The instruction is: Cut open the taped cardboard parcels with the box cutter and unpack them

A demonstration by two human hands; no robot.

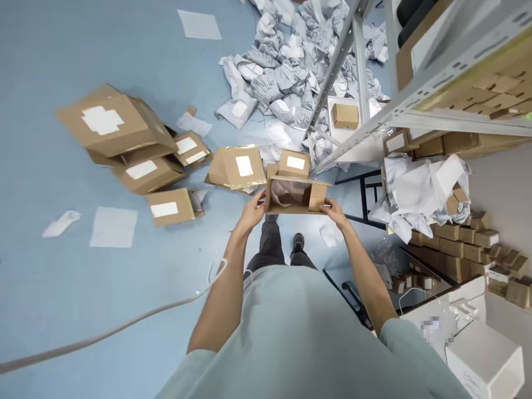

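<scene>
In front of my body I hold an open cardboard box (272,209) by its two ends. My left hand (254,210) grips its left end, and my right hand (332,211) has the right end near the lower corner. Inside the box lies crumpled brownish paper (288,191), with a smaller brown carton (317,197) at the right end. Just beyond it on the floor stand a labelled box (293,163) and a wider taped box (239,167).
A heap of grey mailing bags (282,72) covers the floor ahead. More cardboard boxes (141,133) lie to the left. A metal shelf frame (353,138) rises on the right, near a table piled with white paper (419,188). A cable (124,327) hangs at my left.
</scene>
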